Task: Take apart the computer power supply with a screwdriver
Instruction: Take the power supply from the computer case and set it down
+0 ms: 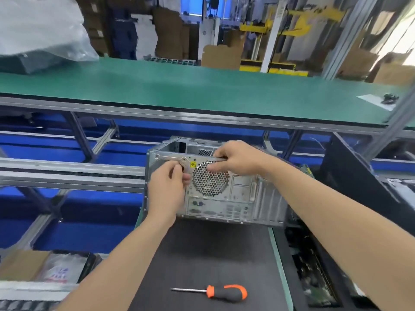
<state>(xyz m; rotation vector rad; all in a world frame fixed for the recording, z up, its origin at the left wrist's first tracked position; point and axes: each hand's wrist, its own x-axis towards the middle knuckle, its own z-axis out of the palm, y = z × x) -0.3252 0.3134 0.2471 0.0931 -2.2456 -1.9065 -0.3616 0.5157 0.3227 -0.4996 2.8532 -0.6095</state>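
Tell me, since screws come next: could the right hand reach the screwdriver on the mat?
Probably yes. The screwdriver lies alone on the black mat, nothing covering it; the right hand would first have to release the computer case's top edge.

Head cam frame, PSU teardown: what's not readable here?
- Head view: what the left hand pinches at the computer case rear; its own fingers cover it.
- Head view: the case's top rear edge, under the right hand gripping it.
- Head view: power supply itself, not made out inside the case.
- Head view: screwdriver tip type, too small; rear port labels, blurred.
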